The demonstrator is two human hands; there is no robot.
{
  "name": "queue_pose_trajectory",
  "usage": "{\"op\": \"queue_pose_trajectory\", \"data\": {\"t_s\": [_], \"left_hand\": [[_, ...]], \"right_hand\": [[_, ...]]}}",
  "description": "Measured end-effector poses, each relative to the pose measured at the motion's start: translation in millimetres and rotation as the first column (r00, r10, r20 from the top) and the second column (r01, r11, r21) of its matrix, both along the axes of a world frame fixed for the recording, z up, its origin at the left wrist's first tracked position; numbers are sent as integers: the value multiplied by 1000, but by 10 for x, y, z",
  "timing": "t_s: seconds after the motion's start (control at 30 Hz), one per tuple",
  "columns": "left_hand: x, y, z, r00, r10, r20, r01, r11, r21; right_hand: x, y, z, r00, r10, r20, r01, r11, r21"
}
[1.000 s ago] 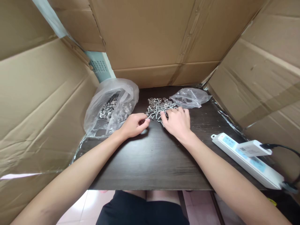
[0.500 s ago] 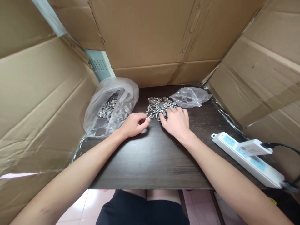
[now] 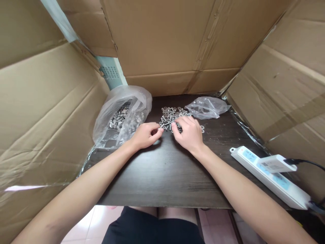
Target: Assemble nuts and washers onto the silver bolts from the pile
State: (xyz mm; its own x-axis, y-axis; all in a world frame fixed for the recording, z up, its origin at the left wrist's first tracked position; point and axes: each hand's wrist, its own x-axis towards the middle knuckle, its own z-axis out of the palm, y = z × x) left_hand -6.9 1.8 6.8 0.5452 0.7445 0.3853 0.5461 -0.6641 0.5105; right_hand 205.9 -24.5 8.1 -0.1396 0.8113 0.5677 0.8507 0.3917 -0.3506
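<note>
A small heap of metal bolts, nuts and washers [image 3: 166, 119] lies on the dark table in front of me. My left hand [image 3: 145, 136] is at the heap's near left edge, thumb and forefinger pinching a bolt [image 3: 161, 127]. Over the right side of the heap, my right hand [image 3: 188, 133] has its fingers curled down among the pieces. Its fingertips are partly hidden, so what they grip does not show. A few washers [image 3: 202, 129] lie just right of that hand.
A clear plastic bag [image 3: 135, 92] with shiny metal parts [image 3: 117, 121] lies at left, beside my left hand. Another crumpled clear bag [image 3: 209, 106] lies behind my right hand. A white power strip [image 3: 269, 178] with a plugged-in adapter [image 3: 276, 163] is at right. Cardboard walls [image 3: 172, 40] surround the table.
My right hand has shifted slightly left over the heap, uncovering the washers to its right. My left hand keeps its pinch on the bolt. The view has tilted a little.
</note>
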Motion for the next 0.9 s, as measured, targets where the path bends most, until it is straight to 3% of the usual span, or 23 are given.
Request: {"op": "queue_pose_trajectory", "data": {"t_s": [0.1,0.2,0.5,0.9], "left_hand": [[-40,28,8,997,15,-79,-13,999,30],[-62,43,15,991,-3,-133,7,1000,30],[-6,38,-2,977,-110,-185,121,991,49],[-21,46,-20,989,-76,-130,77,997,-3]], "right_hand": [[-63,1,-48,957,168,-235,-165,986,31],[-121,-8,-77,919,210,-335,-214,977,25],[-179,-73,-78,878,279,-388,-278,959,60],[-174,-53,-124,848,364,-385,-353,930,102]]}}
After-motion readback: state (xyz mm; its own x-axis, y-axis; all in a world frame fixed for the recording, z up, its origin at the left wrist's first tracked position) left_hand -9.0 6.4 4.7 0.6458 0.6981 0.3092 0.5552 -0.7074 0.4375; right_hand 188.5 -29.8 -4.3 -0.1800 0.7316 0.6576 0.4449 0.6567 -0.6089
